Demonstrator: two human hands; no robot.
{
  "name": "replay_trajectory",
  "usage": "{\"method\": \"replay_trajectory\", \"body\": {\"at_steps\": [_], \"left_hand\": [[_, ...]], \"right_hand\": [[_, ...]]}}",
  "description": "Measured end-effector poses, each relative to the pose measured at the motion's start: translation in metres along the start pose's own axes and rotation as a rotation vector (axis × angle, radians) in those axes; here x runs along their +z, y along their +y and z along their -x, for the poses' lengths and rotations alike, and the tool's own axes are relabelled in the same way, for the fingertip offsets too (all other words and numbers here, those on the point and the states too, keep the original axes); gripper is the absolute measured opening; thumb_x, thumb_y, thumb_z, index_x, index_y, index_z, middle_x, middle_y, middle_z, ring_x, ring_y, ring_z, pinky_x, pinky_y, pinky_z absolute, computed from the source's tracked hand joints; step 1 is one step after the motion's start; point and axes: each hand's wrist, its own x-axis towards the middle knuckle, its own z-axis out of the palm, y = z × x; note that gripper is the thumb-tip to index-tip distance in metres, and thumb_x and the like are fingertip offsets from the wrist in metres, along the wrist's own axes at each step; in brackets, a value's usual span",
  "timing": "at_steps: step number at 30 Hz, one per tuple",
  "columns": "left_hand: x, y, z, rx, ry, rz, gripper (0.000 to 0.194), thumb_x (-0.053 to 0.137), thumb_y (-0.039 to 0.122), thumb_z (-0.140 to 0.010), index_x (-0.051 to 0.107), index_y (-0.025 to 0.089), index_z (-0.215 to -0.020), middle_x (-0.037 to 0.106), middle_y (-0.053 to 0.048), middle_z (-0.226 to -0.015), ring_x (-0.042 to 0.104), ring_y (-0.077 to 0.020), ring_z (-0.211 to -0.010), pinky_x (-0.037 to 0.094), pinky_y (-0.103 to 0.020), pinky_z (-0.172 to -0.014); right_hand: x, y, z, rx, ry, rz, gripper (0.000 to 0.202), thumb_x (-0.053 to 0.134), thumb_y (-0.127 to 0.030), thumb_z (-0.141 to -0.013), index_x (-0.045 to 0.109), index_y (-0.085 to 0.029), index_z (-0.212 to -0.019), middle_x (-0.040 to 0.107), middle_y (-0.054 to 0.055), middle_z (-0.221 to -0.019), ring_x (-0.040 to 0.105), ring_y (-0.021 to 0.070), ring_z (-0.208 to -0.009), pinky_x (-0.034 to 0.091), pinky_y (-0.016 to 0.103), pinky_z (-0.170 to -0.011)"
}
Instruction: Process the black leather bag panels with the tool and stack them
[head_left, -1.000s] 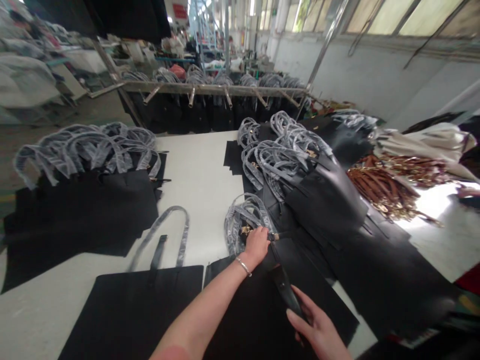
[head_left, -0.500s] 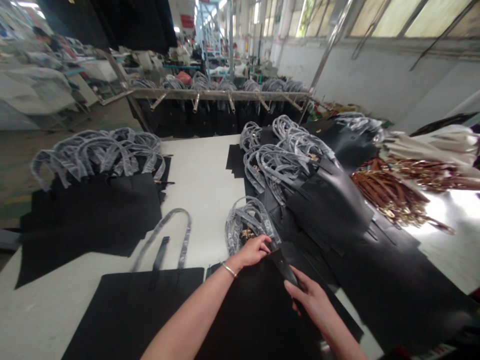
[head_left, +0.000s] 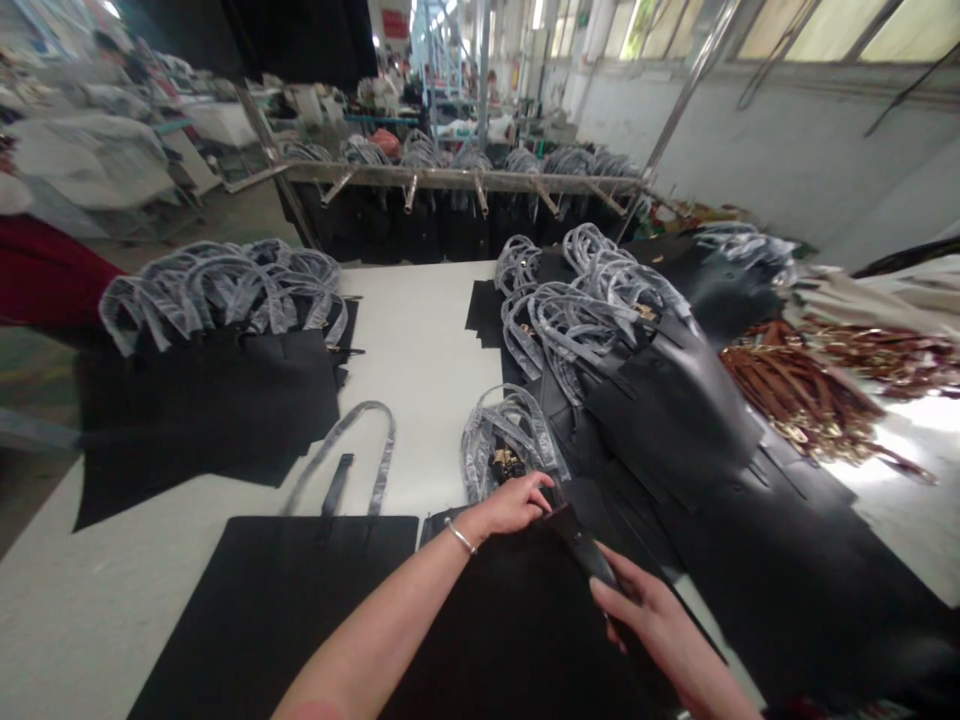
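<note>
A black leather bag panel (head_left: 510, 620) lies in front of me, with plastic-wrapped handles (head_left: 480, 440) and gold-coloured hardware (head_left: 508, 460) beyond its top edge. My left hand (head_left: 517, 503), a bracelet on its wrist, rests at that edge with its fingers curled together; what they pinch is dark and hard to make out. My right hand (head_left: 637, 597) grips a black leather strap (head_left: 577, 540) between thumb and fingers. The strap slants across the panel, its far end close to my left fingertips. Left of it lies another black bag panel (head_left: 300, 610) with one wrapped handle (head_left: 384, 450) and a short strap (head_left: 337, 485).
Black panels with wrapped handles are stacked at the left (head_left: 210, 400) and the right (head_left: 675, 400) of the white table (head_left: 420, 330). Brown straps (head_left: 795, 390) with gold clips lie far right. A metal rack (head_left: 450, 178) stands behind. Someone's red garment (head_left: 45, 270) shows at left.
The view has shifted, so the table sits further right and higher. My right hand and the strap have moved slightly right and down. A person's red garment has appeared at the left.
</note>
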Motion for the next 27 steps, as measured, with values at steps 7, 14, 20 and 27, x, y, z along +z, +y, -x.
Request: {"method": "replay_trajectory", "body": {"at_steps": [7, 14, 20, 27], "left_hand": [[0.004, 0.012, 0.03, 0.062, 0.118, -0.227, 0.04, 0.047, 0.001, -0.076, 0.066, 0.02, -0.106, 0.067, -0.006, -0.089, 0.058, -0.02, -0.09, 0.042, -0.032, -0.087], [0.024, 0.0, 0.092, -0.052, 0.485, -0.325, 0.028, 0.039, 0.007, -0.084, 0.064, 0.016, -0.073, 0.053, -0.011, -0.113, 0.051, -0.0207, -0.104, 0.042, -0.035, -0.091], [0.028, -0.007, 0.102, -0.231, 0.616, -0.039, 0.014, 0.051, 0.013, -0.078, 0.059, 0.018, -0.066, 0.055, -0.003, -0.077, 0.055, -0.0176, -0.079, 0.043, -0.032, -0.079], [0.034, -0.013, 0.109, -0.353, 0.567, 0.735, 0.029, 0.059, 0.009, -0.059, 0.046, 0.019, -0.083, 0.067, -0.006, -0.087, 0.065, -0.0174, -0.074, 0.045, -0.026, -0.065]], "right_hand": [[0.01, -0.003, 0.009, -0.041, 0.158, -0.058, 0.08, 0.071, -0.051, -0.067, 0.046, -0.016, -0.135, 0.064, -0.001, -0.07, 0.053, 0.0145, -0.052, 0.043, 0.027, -0.048], [0.008, 0.009, 0.021, 0.013, 0.152, -0.066, 0.088, 0.074, -0.053, -0.062, 0.044, -0.014, -0.134, 0.066, 0.001, -0.076, 0.053, 0.0155, -0.054, 0.044, 0.028, -0.05], [0.028, 0.028, 0.017, -0.018, 0.04, 0.008, 0.083, 0.07, -0.053, -0.067, 0.043, -0.013, -0.134, 0.067, 0.003, -0.086, 0.052, 0.013, -0.052, 0.044, 0.028, -0.049], [0.047, 0.035, 0.013, -0.02, -0.074, 0.038, 0.073, 0.069, -0.048, -0.071, 0.046, -0.016, -0.133, 0.069, 0.003, -0.087, 0.053, 0.0109, -0.05, 0.044, 0.026, -0.046]]}}
